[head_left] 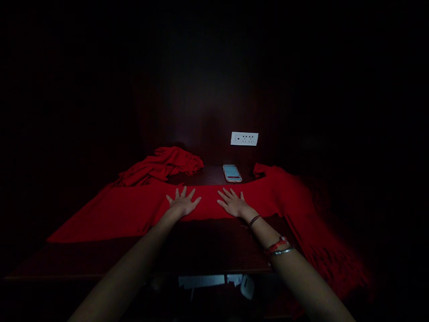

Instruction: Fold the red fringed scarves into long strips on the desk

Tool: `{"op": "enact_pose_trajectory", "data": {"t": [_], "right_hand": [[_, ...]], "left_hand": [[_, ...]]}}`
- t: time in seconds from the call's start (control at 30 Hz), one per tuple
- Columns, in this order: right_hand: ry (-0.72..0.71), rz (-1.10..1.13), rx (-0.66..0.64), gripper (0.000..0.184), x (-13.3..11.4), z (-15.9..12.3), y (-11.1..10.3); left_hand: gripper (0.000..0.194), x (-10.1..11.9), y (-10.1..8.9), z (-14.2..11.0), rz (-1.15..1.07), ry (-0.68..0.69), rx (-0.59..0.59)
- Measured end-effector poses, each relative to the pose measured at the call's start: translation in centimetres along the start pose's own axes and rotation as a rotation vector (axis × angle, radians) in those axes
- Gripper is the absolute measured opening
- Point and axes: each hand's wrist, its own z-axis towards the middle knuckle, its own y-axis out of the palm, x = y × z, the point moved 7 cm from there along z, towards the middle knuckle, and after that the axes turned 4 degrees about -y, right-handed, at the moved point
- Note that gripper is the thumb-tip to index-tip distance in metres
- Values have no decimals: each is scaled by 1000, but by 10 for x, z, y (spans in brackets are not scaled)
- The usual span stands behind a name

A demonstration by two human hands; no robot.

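Note:
A long red scarf [110, 212] with fringed ends lies stretched from left to right over the dark table. Its far-left part is bunched in loose folds, while the right part hangs with its fringe over the table's right side. My left hand [182, 203] lies palm down on the scarf's middle, fingers spread. A short way to the right, my right hand [233, 203] rests flat on the same cloth, fingers also apart. Neither hand grips the fabric. Bracelets circle my right wrist and forearm.
Behind the scarf a phone [232, 173] lies on the dark table [208, 246]. A white power socket [244, 138] is set in the dark back panel. Below the table edge are pale objects, including a rounded white one [247, 286]. Deep shadow hides both sides.

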Motion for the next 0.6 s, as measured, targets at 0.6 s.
{"op": "enact_pose_trajectory", "data": {"t": [0.6], "right_hand": [[49, -3, 256, 53, 28, -2, -28]], "left_hand": [[67, 6, -13, -2, -16, 66, 144]]}}
